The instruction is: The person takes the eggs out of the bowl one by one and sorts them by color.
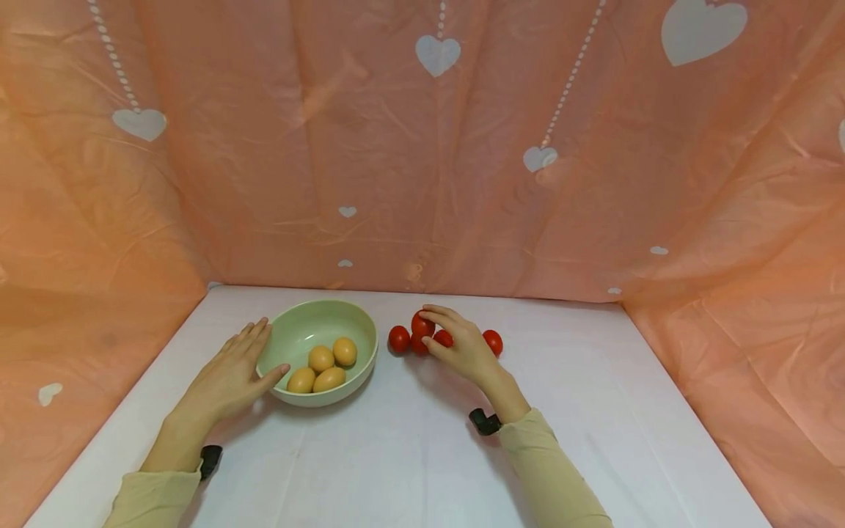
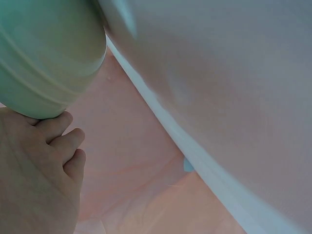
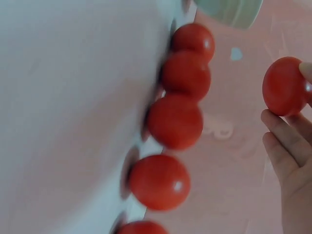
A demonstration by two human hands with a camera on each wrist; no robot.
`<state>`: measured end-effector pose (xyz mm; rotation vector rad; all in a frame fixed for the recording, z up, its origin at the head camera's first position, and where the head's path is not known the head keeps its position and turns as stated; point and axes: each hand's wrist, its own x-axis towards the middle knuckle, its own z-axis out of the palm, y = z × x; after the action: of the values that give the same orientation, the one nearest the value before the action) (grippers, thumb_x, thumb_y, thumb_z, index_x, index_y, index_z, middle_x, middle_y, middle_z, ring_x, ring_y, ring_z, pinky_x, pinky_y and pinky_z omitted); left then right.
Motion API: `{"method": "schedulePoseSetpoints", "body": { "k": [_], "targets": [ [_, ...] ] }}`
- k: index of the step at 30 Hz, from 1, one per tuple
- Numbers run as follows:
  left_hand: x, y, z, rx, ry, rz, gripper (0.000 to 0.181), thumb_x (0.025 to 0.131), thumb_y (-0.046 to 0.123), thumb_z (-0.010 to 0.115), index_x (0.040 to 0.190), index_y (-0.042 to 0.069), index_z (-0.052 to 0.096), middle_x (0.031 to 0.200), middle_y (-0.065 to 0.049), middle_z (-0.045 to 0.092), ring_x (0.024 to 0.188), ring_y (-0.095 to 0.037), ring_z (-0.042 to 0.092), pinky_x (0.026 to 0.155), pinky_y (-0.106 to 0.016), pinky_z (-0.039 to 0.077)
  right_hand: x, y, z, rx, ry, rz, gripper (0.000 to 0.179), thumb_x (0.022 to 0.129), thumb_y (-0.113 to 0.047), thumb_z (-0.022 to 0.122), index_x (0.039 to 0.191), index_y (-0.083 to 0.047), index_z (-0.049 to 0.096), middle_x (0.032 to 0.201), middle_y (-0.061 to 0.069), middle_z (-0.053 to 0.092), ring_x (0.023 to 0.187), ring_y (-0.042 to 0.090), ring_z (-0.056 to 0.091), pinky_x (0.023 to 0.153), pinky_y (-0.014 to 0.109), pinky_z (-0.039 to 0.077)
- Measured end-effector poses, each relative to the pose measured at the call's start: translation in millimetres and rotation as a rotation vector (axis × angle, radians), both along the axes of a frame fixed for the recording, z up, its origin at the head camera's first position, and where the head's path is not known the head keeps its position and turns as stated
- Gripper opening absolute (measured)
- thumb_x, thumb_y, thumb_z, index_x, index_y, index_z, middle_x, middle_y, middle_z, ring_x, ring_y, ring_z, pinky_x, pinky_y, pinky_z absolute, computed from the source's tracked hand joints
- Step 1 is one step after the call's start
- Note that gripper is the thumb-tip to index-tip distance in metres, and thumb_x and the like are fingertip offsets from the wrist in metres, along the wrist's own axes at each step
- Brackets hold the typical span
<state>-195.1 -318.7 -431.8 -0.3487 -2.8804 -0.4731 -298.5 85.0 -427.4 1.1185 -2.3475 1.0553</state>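
Note:
A pale green bowl (image 1: 356, 323) with several yellow-brown eggs (image 1: 329, 379) in it stands left of centre in the head view. My left hand (image 1: 227, 378) rests at its left side, fingers straight along the outer wall and thumb across the rim. The left wrist view shows these fingers (image 2: 68, 146) right at the bowl's wall (image 2: 53, 58). With my right hand (image 1: 465, 352) I pinch a smooth red tomato (image 3: 285, 87) between thumb and fingertips, raised above the others. Several red tomatoes (image 3: 175, 122) lie in a row on the table, partly hidden behind the right hand in the head view.
The white-covered table (image 1: 370, 469) reaches back to a pink curtain (image 1: 396, 169) printed with white hearts, which also hangs along both sides. A tomato (image 1: 492, 343) lies at the row's right end, and another tomato (image 1: 399, 339) lies nearest the bowl.

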Motion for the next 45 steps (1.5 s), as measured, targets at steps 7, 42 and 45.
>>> {"method": "schedulePoseSetpoints", "body": {
  "k": [7, 42, 45],
  "targets": [
    [1.0, 0.4, 0.4, 0.0, -0.002, 0.002, 0.089, 0.102, 0.05, 0.06, 0.155, -0.015, 0.031, 0.164, -0.033, 0.027, 0.15, -0.054, 0.026, 0.121, -0.066, 0.024, -3.2, 25, -5.6, 0.019, 0.011, -0.052, 0.044, 0.092, -0.006, 0.078, 0.135, -0.003, 0.067, 0.144, 0.012, 0.062, 0.133, 0.031, 0.06, 0.11, 0.049, 0.05],
    [1.1, -0.1, -0.2, -0.001, -0.004, 0.002, 0.09, 0.102, 0.051, 0.06, 0.157, -0.013, 0.029, 0.165, -0.032, 0.026, 0.151, -0.053, 0.026, 0.122, -0.065, 0.023, -24.1, 133, -14.7, 0.136, -0.054, -0.236, 0.046, 0.091, 0.001, 0.076, 0.135, 0.004, 0.065, 0.144, 0.022, 0.06, 0.133, 0.045, 0.057, 0.111, 0.06, 0.045],
    [0.8, -0.2, -0.3, -0.002, -0.004, 0.002, 0.09, 0.102, 0.051, 0.06, 0.157, -0.013, 0.029, 0.165, -0.032, 0.026, 0.151, -0.053, 0.026, 0.122, -0.065, 0.023, -25.4, 139, -14.7, 0.176, -0.082, -0.246, 0.045, 0.092, 0.0, 0.075, 0.135, 0.004, 0.064, 0.145, 0.023, 0.059, 0.134, 0.045, 0.055, 0.113, 0.061, 0.044]
  ]
}}
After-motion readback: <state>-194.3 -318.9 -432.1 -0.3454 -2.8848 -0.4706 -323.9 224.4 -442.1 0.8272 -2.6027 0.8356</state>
